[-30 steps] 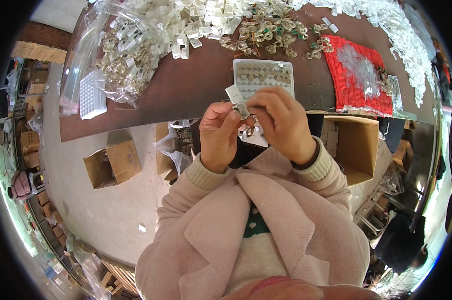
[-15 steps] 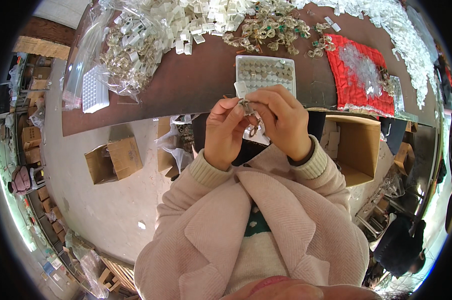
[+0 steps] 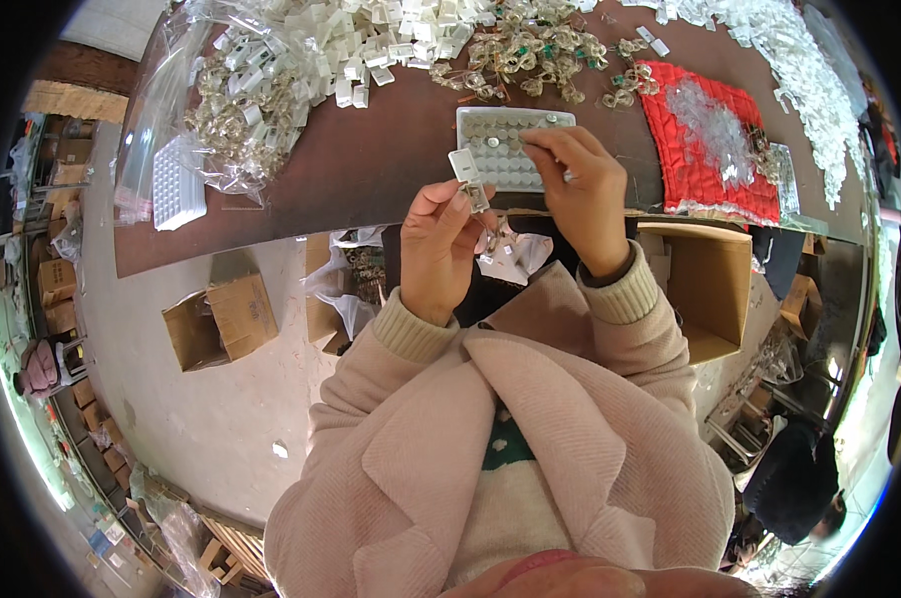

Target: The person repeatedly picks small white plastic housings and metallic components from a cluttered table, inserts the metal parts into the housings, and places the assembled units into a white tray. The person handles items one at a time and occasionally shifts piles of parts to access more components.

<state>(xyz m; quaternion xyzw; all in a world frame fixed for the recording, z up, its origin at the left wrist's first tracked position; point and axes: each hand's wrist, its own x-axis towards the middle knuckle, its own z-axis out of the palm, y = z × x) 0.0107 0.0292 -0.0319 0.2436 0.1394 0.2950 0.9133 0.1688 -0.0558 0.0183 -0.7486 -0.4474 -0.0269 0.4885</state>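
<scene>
Small white tagged piece (image 3: 467, 171), pinched between thumb and fingertips of the left hand (image 3: 441, 244), held just off the near-left corner of the white cell tray (image 3: 505, 149). A bit of metal hangs under the tag; detail too small to read. Left hand closed narrow on the piece.

Right hand (image 3: 582, 194) lies over the tray's right half, fingertips curled down onto the cells, touching them. Whether it has picked anything up, cannot tell.

Tray sits at the near edge of the brown table (image 3: 371, 169). Beyond the tray: a tangle of metal rings with green bits (image 3: 530, 50). Left of that, a heap of white tags (image 3: 371, 40). Far left of the tray, a clear bag of parts (image 3: 221, 110) and a second white tray (image 3: 178, 189). Right of the tray, a red quilted cloth (image 3: 710, 149) with clear plastic bits on it.

Below the tray, under the table edge, open cardboard boxes (image 3: 221, 319) on the floor.
</scene>
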